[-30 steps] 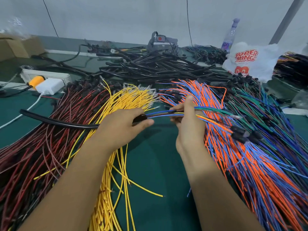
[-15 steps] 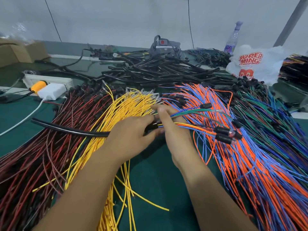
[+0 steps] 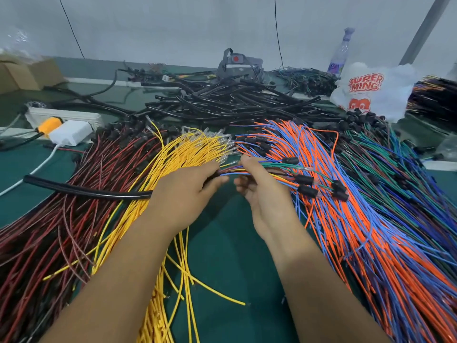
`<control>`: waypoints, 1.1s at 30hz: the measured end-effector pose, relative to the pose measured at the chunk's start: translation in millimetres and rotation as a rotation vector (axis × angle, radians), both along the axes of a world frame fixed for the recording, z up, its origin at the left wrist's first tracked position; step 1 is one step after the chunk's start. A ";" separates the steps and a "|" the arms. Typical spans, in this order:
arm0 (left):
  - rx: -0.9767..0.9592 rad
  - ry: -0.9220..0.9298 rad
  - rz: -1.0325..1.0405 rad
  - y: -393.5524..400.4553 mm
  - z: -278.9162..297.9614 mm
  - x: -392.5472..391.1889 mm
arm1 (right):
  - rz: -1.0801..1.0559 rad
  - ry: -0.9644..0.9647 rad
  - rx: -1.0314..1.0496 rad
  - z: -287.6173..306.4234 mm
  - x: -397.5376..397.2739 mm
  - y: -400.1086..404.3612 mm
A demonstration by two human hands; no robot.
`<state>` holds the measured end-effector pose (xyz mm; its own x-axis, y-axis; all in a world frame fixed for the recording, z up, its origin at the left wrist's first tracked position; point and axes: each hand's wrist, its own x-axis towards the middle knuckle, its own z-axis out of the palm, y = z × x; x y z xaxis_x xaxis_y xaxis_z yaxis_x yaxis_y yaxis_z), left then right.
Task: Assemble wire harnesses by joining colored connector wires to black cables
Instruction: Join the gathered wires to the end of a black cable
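**Black cable held over mid-bench, colored wires fanned from its end**

Black cable [image 3: 86,190] runs from the left side of the bench [image 3: 222,243] toward centre, lying across the red-and-black wire pile [image 3: 74,206] and the yellow wire pile [image 3: 178,154]. Left hand [image 3: 183,194] grips its right end, fingers curled round it, thumb on the near side. From that end a bunch of colored connector wires [image 3: 272,169] spreads rightward: green, blue, orange, yellow strands. Right hand [image 3: 262,191] pinches this bunch just beside the left hand, a fingertip on top of the strands and the other fingers curled under. Black connectors [image 3: 306,190] hang at the strands' far ends, above the orange-and-blue wire pile [image 3: 346,231].

Green-and-blue wire pile [image 3: 408,169] sits toward the right edge. Heap of loose black cables [image 3: 222,102] at the far middle, grey device [image 3: 235,63] with a red dot behind it. White power strip [image 3: 64,117] at far left with a white adapter [image 3: 70,132] and orange plug [image 3: 49,123] on it. Cardboard box [image 3: 27,73] in the far left corner. White plastic bag [image 3: 376,90] with red print at far right, clear bottle [image 3: 342,50] just behind it.
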<state>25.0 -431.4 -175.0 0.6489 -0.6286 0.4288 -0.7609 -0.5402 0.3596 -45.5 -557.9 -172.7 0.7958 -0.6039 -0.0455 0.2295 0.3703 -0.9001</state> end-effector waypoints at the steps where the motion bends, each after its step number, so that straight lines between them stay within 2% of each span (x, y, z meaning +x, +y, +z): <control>1: 0.006 -0.005 0.005 0.0 0.0 0.2 | 0.024 -0.002 -0.008 1.0 -0.7 0.4; 6: 0.059 -0.050 -0.005 1.5 -0.1 0.7 | 0.145 -0.111 -0.080 -0.3 -0.6 -1.7; 10: 0.096 -0.091 0.013 3.5 0.0 4.1 | 0.164 -0.155 -0.092 -3.7 0.6 -2.7; 19: 0.010 -0.080 -0.037 1.1 0.9 3.9 | 0.092 -0.121 -0.194 -2.4 -1.2 -6.8; 24: -0.079 -0.027 -0.103 -0.5 1.3 6.9 | 0.162 -0.162 -0.163 -1.0 -2.8 -9.5; 29: 0.039 -0.050 0.012 1.3 0.2 5.6 | 0.099 -0.207 -0.178 0.7 -2.4 -8.5; 33: 0.043 -0.052 0.066 -0.1 -1.1 5.1 | 0.066 -0.238 -0.209 0.5 -3.4 -7.8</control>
